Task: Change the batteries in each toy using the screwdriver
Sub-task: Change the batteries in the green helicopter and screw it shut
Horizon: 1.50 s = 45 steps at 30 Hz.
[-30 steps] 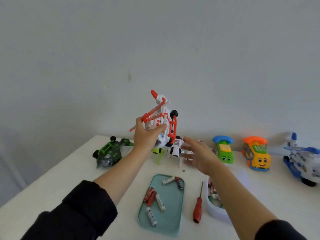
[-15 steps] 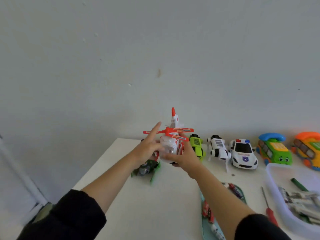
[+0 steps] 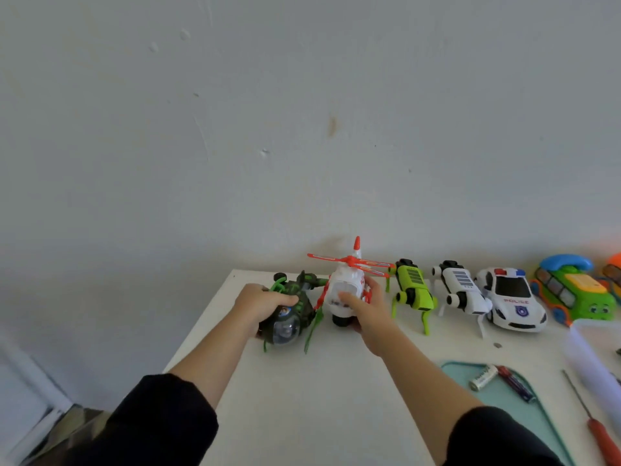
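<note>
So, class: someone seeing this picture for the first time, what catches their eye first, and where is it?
First, the two hands at the table's far left corner: the right hand holds the red-and-white helicopter, the left hand grips the dark green helicopter. Next, the toy row along the wall: green robot dog, white robot dog, police car.

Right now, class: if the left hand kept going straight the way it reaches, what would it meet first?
The left hand already grips the dark green helicopter. Past that toy, the line seems to lead only to the table's back edge and the wall, though depth is unclear.
</note>
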Available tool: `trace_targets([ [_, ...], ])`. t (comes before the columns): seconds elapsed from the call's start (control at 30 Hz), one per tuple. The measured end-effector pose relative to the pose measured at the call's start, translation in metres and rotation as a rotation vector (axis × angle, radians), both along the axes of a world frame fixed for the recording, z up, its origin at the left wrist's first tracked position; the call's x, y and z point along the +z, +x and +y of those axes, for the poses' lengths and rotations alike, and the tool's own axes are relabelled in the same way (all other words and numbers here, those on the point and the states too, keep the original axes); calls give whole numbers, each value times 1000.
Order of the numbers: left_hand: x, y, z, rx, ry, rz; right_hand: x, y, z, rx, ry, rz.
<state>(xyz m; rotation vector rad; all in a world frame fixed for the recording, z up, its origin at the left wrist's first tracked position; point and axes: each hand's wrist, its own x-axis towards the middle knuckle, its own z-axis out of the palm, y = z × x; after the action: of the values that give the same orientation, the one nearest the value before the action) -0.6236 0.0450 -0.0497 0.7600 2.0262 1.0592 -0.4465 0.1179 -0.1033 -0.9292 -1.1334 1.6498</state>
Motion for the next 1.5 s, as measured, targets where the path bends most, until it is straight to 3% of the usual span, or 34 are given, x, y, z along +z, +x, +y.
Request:
trace_targets([
  [0.17,3,-26,2,-12,-44,134,-7,-26,2,48,40,-8],
  [0.33,19,-37,-6,-270,-149,507,-13,-22,13,23,31,-43],
  [0.43,23,-47,-7,-200,-156,465,-16,-19,13,8,26,-80],
  [0.53,16,-66,-11,13,-102,430,-13,-16,11,29,65,-157],
  [0.77,26,-53,-8,365,376,55,-10,-9,14,136,131,-426],
  [0.93,61,7,2,328,728,69,20,22,11,257,-3,-716],
  [1.03,81,48,4,219,818,58,53,59,11,350,-74,-851],
  [1.1,92,76,6,131,821,-24,74,84,13,340,-36,-795],
  [1.23,98,146,9,-29,775,-211,120,149,5,-3,100,-373],
  [1.3,96,185,10,-81,746,-237,139,183,-4,-41,175,-236],
  [1.43,87,292,12,-193,716,-237,149,267,-22,11,274,-284],
  [1.5,83,350,8,-296,700,-268,144,315,-30,-75,295,-350],
])
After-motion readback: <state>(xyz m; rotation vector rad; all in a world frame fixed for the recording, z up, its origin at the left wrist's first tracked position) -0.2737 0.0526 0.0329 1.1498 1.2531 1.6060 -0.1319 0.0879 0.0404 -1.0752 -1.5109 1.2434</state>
